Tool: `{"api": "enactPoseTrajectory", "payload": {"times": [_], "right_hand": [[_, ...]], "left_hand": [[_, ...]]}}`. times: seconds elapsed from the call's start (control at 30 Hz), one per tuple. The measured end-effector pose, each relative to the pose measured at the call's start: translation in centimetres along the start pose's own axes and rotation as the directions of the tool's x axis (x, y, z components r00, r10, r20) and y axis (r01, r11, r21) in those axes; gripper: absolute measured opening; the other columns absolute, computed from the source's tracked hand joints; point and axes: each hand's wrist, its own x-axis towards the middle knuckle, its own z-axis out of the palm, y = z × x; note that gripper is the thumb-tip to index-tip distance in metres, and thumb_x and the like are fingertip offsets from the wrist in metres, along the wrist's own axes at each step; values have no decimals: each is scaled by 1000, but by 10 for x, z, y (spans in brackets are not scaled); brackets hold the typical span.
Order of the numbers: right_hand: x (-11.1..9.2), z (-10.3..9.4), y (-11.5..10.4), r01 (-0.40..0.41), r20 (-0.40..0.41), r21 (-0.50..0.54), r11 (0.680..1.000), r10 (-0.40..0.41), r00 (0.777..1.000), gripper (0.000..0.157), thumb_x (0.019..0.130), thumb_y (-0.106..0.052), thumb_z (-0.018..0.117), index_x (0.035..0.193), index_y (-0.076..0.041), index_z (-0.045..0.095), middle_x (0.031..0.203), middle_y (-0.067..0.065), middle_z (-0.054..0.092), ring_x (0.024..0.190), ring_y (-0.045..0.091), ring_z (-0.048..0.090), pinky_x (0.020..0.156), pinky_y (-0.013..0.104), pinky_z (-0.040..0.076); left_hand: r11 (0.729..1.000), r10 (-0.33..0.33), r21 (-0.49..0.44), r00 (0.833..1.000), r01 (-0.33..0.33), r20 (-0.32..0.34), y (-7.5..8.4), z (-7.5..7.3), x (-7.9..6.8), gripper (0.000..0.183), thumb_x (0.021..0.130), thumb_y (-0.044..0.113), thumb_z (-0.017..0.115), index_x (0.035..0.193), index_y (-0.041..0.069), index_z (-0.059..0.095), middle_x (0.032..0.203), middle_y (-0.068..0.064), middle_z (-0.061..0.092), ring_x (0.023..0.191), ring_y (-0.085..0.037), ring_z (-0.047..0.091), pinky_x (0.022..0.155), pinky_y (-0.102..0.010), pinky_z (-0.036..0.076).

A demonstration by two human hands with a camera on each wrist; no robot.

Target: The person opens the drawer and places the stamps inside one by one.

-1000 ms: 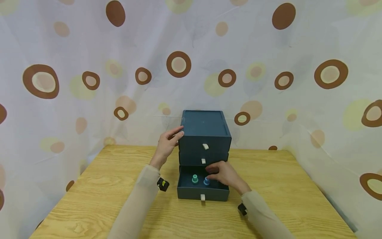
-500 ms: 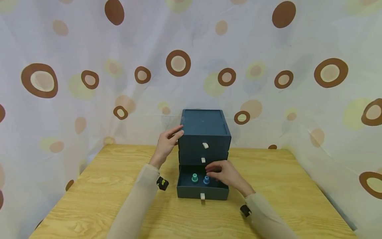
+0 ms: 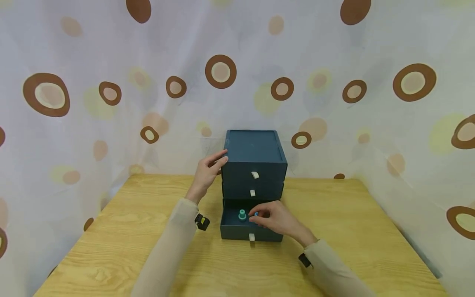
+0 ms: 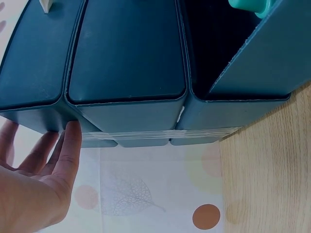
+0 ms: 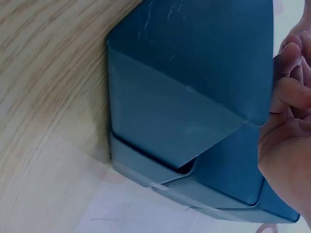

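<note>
A dark blue three-drawer desktop cabinet point(image 3: 254, 146) stands at the back of the table. Its bottom drawer point(image 3: 237, 232) is pulled out. Inside it stands a green stepped plastic peg point(image 3: 242, 215), wide at its base. Beside that is a similar blue peg point(image 3: 256, 214), mostly hidden by my right hand point(image 3: 276, 218), whose thumb and fingers are curled round it. My left hand point(image 3: 206, 173) rests its fairly straight fingers on the cabinet's left side, near the top. In the right wrist view, the drawer wall hides the pegs and some of my fingers point(image 5: 290, 94).
White pull tabs stick out from the drawer fronts, one being the top tab point(image 3: 255, 175). The two upper drawers are closed. Light wood tabletop point(image 3: 148, 247) surrounds the cabinet, and a patterned curtain point(image 3: 245, 103) hangs close behind.
My right hand has moved left and lower over the blue peg, bringing its fingers around it. My left hand stays against the cabinet. The head view has tilted slightly down.
</note>
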Motion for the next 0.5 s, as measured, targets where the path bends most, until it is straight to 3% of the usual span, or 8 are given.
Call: {"api": "enactPoseTrajectory", "payload": {"times": [0.23, 0.5], "right_hand": [[0, 2, -10, -31, 138, -64, 997, 39, 990, 22, 95, -32, 66, 106, -16, 75, 73, -3, 70, 56, 7, 60, 50, 23, 47], [-5, 6, -15, -41, 186, -102, 994, 59, 981, 18, 94, -26, 67, 105, -15, 76, 77, -3, 73, 63, 10, 66, 51, 21, 47]], "left_hand": [[1000, -12, 0, 1000, 12, 17, 5, -5, 2, 43, 98, 39, 59, 140, 27, 56, 147, 0, 50, 130, -24, 52, 104, -49, 46], [1000, -23, -3, 1000, 23, 11, 0, -3, 2, 42, 98, 39, 59, 139, 27, 57, 146, 1, 51, 130, -24, 51, 105, -50, 45]]}}
